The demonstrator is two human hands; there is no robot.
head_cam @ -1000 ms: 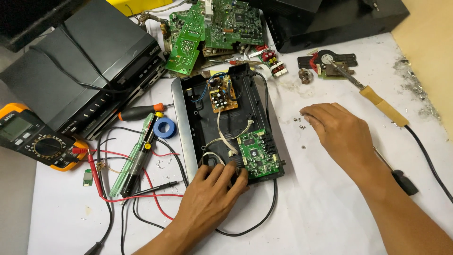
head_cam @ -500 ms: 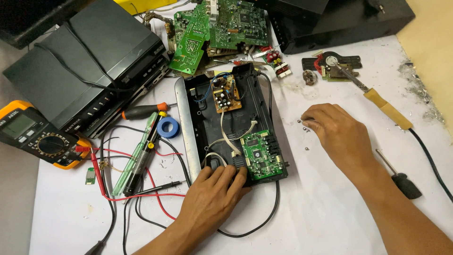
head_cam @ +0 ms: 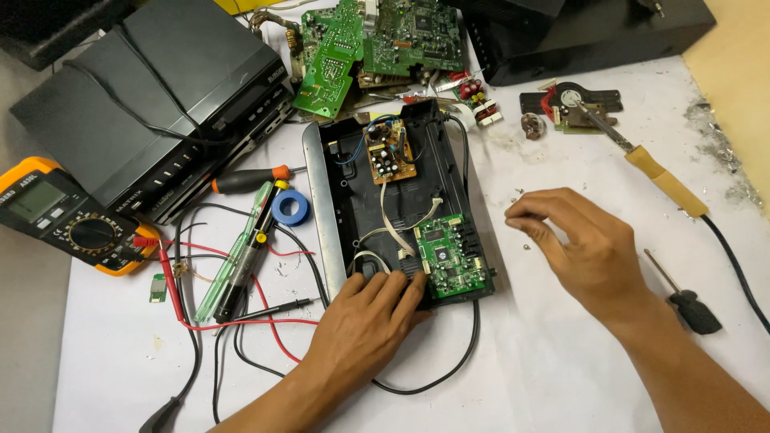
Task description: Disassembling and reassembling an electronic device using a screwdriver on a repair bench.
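An open black casing (head_cam: pixel 345 160) lies in the middle of the white table, with a small brown board (head_cam: pixel 391 152) at its far end and a green circuit board (head_cam: pixel 449 255) at its near end. My left hand (head_cam: pixel 365 321) lies over the casing's near edge, fingers on the black part beside the green board. My right hand (head_cam: pixel 585 248) hovers to the right of the casing, thumb and forefinger pinched together above tiny screws (head_cam: pixel 525 245) on the table. Whether a screw sits between the fingertips is too small to see.
A yellow multimeter (head_cam: pixel 64 216) with red and black leads lies at the left, next to screwdrivers (head_cam: pixel 241 240) and blue tape (head_cam: pixel 289 207). Black boxes (head_cam: pixel 160 96) and loose green boards (head_cam: pixel 377 40) stand behind. A soldering iron (head_cam: pixel 658 176) and a small screwdriver (head_cam: pixel 682 297) lie at the right.
My right hand has lifted off the table and its fingers have drawn into a pinch. My left hand stays on the casing's near end.
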